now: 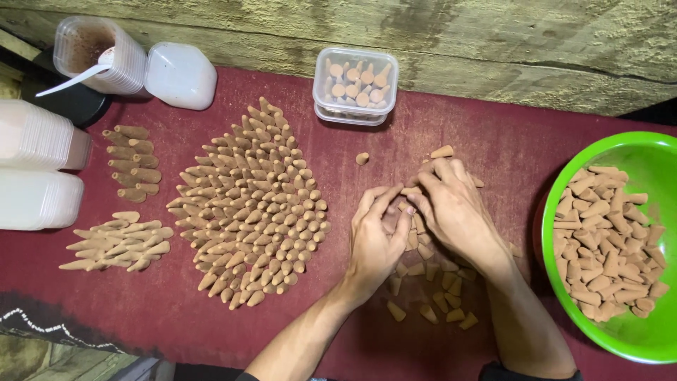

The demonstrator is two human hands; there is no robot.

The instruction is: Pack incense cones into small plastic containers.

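Note:
My left hand (375, 236) and my right hand (451, 204) lie close together over a loose scatter of small tan cones (430, 289) on a dark red cloth (508, 141). Both hands curl down onto the cones, fingertips touching near the middle; each seems to pinch cones, though the fingers hide exactly what is gripped. To the left stands a large patch of upright cones (250, 204) packed side by side. One stray cone (362, 158) lies above my hands.
A green bowl (652, 152) at the right holds many cones. A clear lidded box (355, 85) of cones stands at the back. Stacked clear containers (35, 166), a tub with a white spoon (95, 46), and two small cone piles (120, 243) sit left.

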